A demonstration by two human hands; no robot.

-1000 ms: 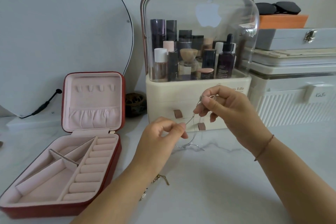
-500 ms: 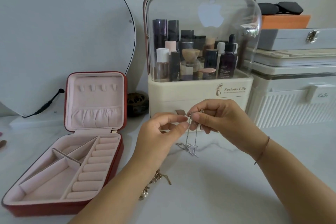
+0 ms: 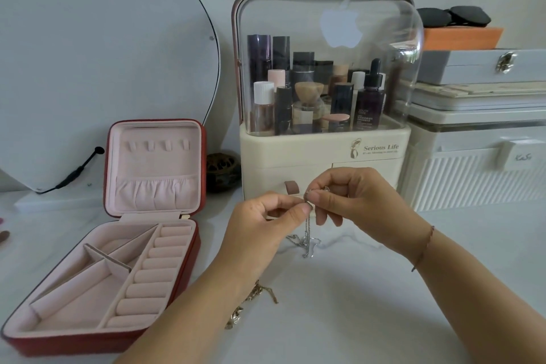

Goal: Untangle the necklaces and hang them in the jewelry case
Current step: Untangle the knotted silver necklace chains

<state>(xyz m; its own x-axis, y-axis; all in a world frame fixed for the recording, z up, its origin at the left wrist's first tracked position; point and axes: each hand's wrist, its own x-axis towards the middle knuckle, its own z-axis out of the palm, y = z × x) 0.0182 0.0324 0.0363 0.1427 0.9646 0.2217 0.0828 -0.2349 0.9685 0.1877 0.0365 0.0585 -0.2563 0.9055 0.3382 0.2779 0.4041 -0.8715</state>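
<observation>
Silver necklace held up, gold necklace lying flat, jewelry case opened.
A thin silver necklace (image 3: 307,233) is pinched at its top between the left hand (image 3: 260,224) and the right hand (image 3: 354,201), and its tangled lower end is rested on the white bench (image 3: 384,304). A gold necklace (image 3: 260,294) is partly hidden beneath the left forearm. The red, pink-lined jewelry case (image 3: 88,337) is laid open at the left, lid upright.

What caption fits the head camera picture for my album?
Left hand and right hand pinch a silver necklace near the open red jewelry case.
</observation>
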